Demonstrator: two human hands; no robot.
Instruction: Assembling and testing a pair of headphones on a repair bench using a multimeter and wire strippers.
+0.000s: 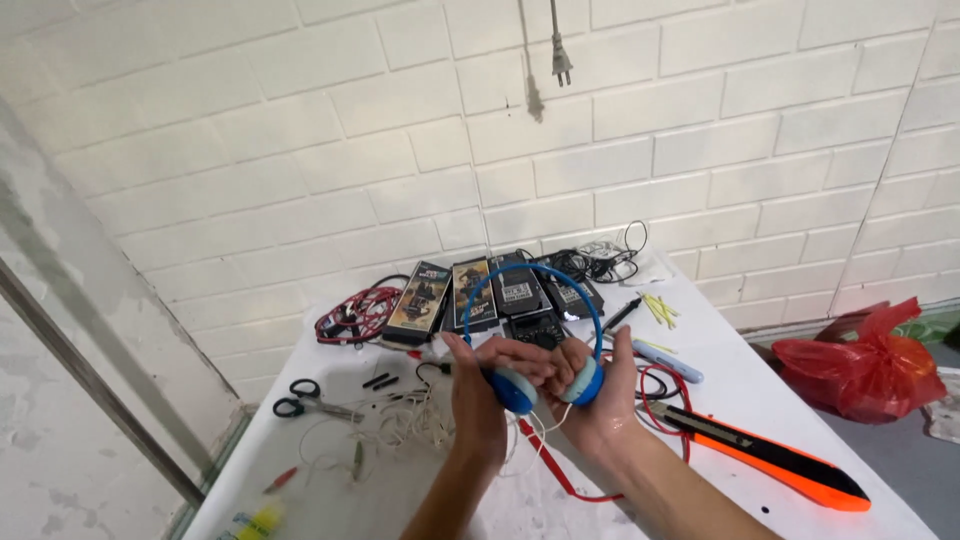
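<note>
While held above the white table (780, 400), blue headphones (530, 290) sit upright between both hands; band arches up and away toward the brick wall (300, 150), ear cups (512, 390) at the bottom facing each other, nearly touching; long axis roughly vertical, cup to top of arch. Left hand (478, 385) wrapped around the left cup, fingers curled shut on it; right hand (600, 395) cupping the right cup, fingers closed over it. Risk, judged: squeezing cups inward could overbend or crack the thin band; red cable (560, 475) dangling below could snag on the orange utility knife (770, 455) just beside the right wrist; loose white wires (410, 425) and scissors (300, 400) nearby, tangle hazard if lowered.
</note>
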